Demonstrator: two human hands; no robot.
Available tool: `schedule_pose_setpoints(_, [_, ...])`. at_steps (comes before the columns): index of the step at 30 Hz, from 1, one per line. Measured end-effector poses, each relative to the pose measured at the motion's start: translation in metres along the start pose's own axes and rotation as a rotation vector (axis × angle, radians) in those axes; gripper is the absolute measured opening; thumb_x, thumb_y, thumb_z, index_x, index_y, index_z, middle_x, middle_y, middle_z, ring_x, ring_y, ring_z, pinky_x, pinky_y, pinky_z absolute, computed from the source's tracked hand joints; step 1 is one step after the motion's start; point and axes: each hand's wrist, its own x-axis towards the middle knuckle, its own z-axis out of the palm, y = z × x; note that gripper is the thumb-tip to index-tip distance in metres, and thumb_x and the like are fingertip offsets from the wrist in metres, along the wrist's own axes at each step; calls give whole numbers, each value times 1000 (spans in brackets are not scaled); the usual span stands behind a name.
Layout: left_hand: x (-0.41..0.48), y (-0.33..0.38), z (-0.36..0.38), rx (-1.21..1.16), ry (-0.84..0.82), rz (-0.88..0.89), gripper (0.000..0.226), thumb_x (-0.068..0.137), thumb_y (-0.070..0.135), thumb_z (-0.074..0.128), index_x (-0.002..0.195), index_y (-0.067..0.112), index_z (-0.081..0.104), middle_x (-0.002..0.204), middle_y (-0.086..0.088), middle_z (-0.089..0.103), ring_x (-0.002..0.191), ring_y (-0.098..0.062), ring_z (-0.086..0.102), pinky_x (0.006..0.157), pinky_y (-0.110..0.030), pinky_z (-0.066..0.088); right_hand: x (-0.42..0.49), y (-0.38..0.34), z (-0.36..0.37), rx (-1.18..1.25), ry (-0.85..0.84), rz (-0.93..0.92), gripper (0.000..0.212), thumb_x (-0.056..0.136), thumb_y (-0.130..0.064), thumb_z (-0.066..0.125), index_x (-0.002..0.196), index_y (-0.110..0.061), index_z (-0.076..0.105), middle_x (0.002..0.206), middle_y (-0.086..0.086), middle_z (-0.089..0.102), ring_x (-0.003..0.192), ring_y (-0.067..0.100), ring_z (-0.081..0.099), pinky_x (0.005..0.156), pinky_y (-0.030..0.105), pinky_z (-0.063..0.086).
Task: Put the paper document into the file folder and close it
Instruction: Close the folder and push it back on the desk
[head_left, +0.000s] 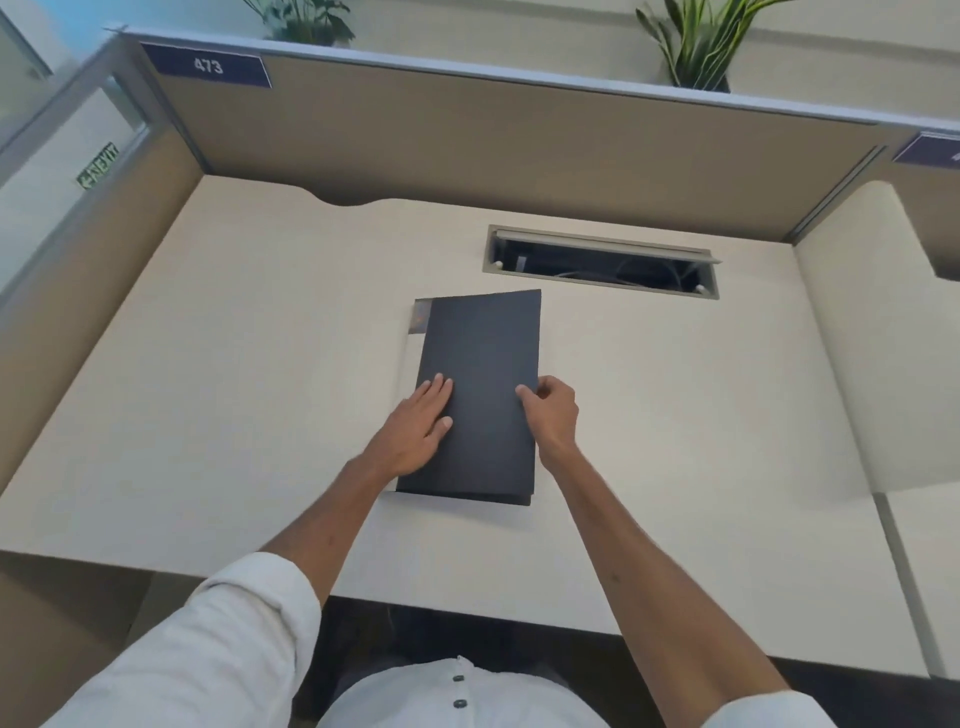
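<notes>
A dark grey file folder (480, 353) lies flat in the middle of the cream desk (234, 364), its cover down. A strip of the paper document (415, 332) shows past the folder's left edge, with a printed patch at its top corner. My left hand (415, 431) rests flat on the lower left of the cover, fingers spread. My right hand (553, 415) pinches the cover's right edge between thumb and fingers.
An open cable slot (602, 262) is cut into the desk behind the folder. Brown cubicle panels (493, 150) wall the back and left. Potted plants (701, 47) stand on the ledge above. A second desk section (857, 338) adjoins on the right.
</notes>
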Motion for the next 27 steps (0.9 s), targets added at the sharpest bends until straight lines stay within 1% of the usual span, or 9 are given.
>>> schedule_pose_setpoints(2, [0, -2, 4, 56, -7, -24, 65, 121, 32, 32, 178, 18, 5, 187, 0, -3, 175, -20, 0, 143, -44, 10, 0, 5, -4, -57, 10, 13, 30, 102, -15, 67, 129, -4, 66, 116, 9, 78, 107, 31, 75, 100, 45, 62])
schedule_pose_setpoints(4, [0, -6, 8, 88, -3, -46, 66, 121, 31, 34, 178, 16, 4, 187, -1, -5, 175, -20, 0, 143, -43, 9, -1, 10, -5, -152, 14, -22, 40, 102, -12, 64, 142, -10, 59, 120, 12, 75, 112, 33, 75, 106, 49, 59])
schedule_pose_setpoints(7, [-1, -11, 14, 111, 3, -57, 67, 120, 29, 36, 178, 17, 3, 187, -1, -7, 175, -19, -1, 143, -43, 9, -1, 20, -1, -308, 14, -123, 52, 105, -10, 59, 156, -12, 49, 136, 11, 61, 118, 32, 69, 110, 47, 54])
schedule_pose_setpoints(12, [1, -18, 26, 173, 34, -50, 69, 120, 28, 36, 178, 16, 0, 186, -2, -12, 175, -20, -3, 143, -41, 8, -3, 33, 7, -412, -2, -192, 50, 108, -9, 55, 158, -10, 49, 150, 9, 45, 123, 33, 66, 109, 40, 53])
schedule_pose_setpoints(16, [4, -20, 33, 217, 47, -67, 70, 120, 30, 35, 178, 17, -3, 186, 0, -13, 175, -20, -4, 143, -42, 9, -4, 36, 11, -499, -11, -228, 45, 106, -6, 53, 151, -9, 54, 147, 9, 44, 131, 30, 58, 109, 37, 52])
schedule_pose_setpoints(18, [4, -19, 35, 235, 63, -72, 71, 119, 31, 35, 178, 18, -2, 186, 0, -12, 175, -20, -3, 143, -41, 11, -4, 37, 12, -649, -5, -257, 40, 105, -8, 53, 145, -10, 58, 148, 8, 46, 134, 30, 55, 111, 39, 52])
schedule_pose_setpoints(20, [4, -19, 36, 263, 86, -65, 71, 119, 32, 35, 178, 18, -2, 186, 1, -11, 175, -19, -1, 143, -41, 13, -4, 38, 12, -834, -11, -303, 41, 104, -10, 54, 144, -13, 58, 155, 5, 44, 142, 28, 50, 116, 40, 47])
schedule_pose_setpoints(24, [0, -23, 38, 299, 125, -29, 66, 120, 36, 28, 178, 17, 2, 187, 2, -6, 175, -17, -1, 144, -38, 11, -4, 38, 14, -959, -49, -392, 52, 102, -10, 53, 154, -15, 51, 163, 4, 40, 149, 26, 45, 125, 37, 38])
schedule_pose_setpoints(27, [-3, -26, 40, 352, 157, 39, 64, 121, 40, 23, 178, 18, 7, 187, 4, -2, 175, -15, -2, 144, -36, 10, -6, 42, 17, -1033, -109, -532, 62, 109, -20, 49, 170, -18, 34, 178, 5, 26, 166, 25, 30, 136, 36, 25])
